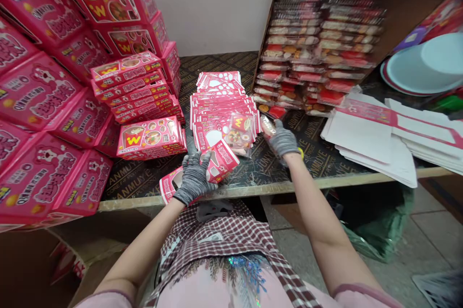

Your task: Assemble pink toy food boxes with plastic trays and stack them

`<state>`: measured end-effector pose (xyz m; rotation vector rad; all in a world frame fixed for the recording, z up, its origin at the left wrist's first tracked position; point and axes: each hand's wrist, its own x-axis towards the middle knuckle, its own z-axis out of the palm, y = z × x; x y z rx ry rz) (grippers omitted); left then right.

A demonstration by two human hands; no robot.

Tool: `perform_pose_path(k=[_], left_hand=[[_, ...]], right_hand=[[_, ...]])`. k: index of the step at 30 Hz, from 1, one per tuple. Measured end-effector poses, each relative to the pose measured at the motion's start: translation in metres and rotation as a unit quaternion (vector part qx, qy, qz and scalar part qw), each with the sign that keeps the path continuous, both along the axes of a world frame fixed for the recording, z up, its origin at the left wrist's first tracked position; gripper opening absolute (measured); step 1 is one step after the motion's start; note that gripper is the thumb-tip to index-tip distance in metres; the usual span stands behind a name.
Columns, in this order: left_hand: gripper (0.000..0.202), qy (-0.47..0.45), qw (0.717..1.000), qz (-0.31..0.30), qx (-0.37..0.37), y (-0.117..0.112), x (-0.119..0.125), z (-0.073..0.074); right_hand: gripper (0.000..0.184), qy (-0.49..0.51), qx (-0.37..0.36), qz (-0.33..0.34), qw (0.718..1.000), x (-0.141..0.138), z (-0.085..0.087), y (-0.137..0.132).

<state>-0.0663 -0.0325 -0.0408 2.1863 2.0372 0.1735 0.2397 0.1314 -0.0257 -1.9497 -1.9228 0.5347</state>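
**Gloved hands at the pink cartons, right one blurred**

From my screen, the left hand [193,177], in a grey knit glove, lies palm down with its fingers spread across a half-folded pink carton [221,161] at the near edge of the table [314,151]. The carton's underside is hidden, so I cannot tell whether that hand is gripping it or only pressing. The right hand [285,139] looks closed on a clear packet [268,128], though blur smears the contents. Just left of it, a clear tray [238,134] sits on a stack of flat blanks [224,105]. Further left stand made-up boxes [139,88] before a wall of cartons [43,91] cut off by the frame. To the right, a shelf of packets [318,42] blurs out, and white sheets [376,139] run off the edge — a checked apron [217,235] fills the lower middle
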Motion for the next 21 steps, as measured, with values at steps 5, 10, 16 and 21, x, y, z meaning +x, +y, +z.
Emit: perform_pose_path(k=[5,10,16,21], left_hand=[[0.116,0.008,0.998,-0.002,0.059,-0.006,-0.014,-0.005],[0.112,0.03,0.989,-0.11,0.098,-0.018,-0.005,-0.007],[0.102,0.058,0.978,-0.176,0.097,-0.035,-0.023,-0.003],[0.083,0.051,0.964,-0.247,0.087,-0.052,-0.024,-0.011]], right_hand=[[0.073,0.345,-0.016,0.098,0.933,0.034,0.032,-0.06],[0.063,0.403,-0.158,0.239,0.869,-0.002,0.016,-0.115],[0.049,0.283,-0.141,0.363,0.877,-0.032,-0.01,-0.142],[0.043,0.31,-0.313,0.436,0.785,-0.051,-0.017,-0.13]])
